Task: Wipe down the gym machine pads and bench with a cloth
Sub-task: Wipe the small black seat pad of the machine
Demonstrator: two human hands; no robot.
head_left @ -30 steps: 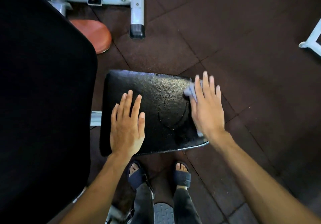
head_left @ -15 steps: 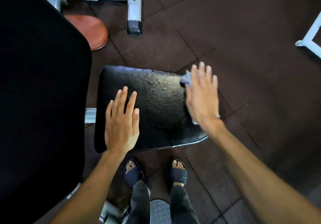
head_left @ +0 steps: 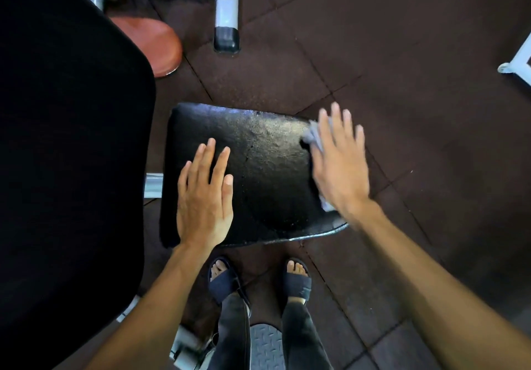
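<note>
A black, cracked seat pad point(head_left: 267, 174) lies below me, its surface shiny and wet-looking. My left hand point(head_left: 204, 197) rests flat on the pad's near left part, fingers together, holding nothing. My right hand point(head_left: 339, 162) presses a pale blue-grey cloth point(head_left: 313, 137) onto the pad's right edge; the cloth shows only past the fingers and under the wrist. The hand is blurred with motion. A large black back pad point(head_left: 71, 154) fills the left side of the view.
A white machine leg with a black end cap point(head_left: 227, 35) stands on the dark rubber floor tiles beyond the seat. A round red-brown pad point(head_left: 155, 45) lies at upper left. Another white frame foot point(head_left: 517, 62) is at right. My sandalled feet point(head_left: 258, 280) stand just before the seat.
My right hand with the cloth has slid from the pad's right part out to its right edge. My left hand stays flat in place.
</note>
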